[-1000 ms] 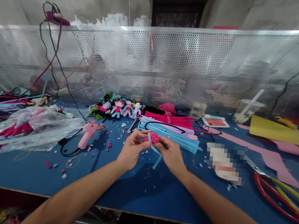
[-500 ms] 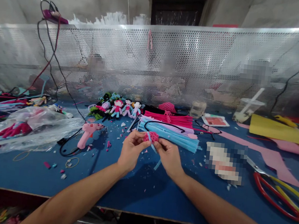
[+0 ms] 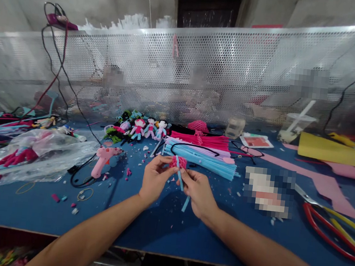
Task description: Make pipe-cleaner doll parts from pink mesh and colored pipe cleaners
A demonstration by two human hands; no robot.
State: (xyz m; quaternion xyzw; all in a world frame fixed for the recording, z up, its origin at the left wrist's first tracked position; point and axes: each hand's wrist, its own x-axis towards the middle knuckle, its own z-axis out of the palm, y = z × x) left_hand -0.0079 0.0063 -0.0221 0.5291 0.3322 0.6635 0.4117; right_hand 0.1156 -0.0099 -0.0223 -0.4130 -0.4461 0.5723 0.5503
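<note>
Between my two hands is a small pink woven piece (image 3: 178, 162), held above the middle of the blue table. A light blue pipe cleaner (image 3: 180, 180) crosses its front, and its tail hangs down. My left hand (image 3: 157, 176) is closed, pinching the pink piece from the left with thumb and fingers. My right hand (image 3: 199, 191) is closed at the right, its thumb and fingertips at the pink piece and the blue strand. Just behind them lies a bundle of light blue pipe cleaners (image 3: 206, 163), with pink ones (image 3: 208, 141) beyond it.
A pink glue gun (image 3: 102, 162) with its cord lies left of my hands. Small dolls (image 3: 151, 128) sit at the back. Scissors with red and yellow handles (image 3: 317, 219) lie at the right, near pink sheet scraps (image 3: 330, 191). A perforated metal panel (image 3: 146, 70) borders the table.
My right fingers have moved slightly toward the front of the pink piece. The light blue strand now hangs down more straight across its front.
</note>
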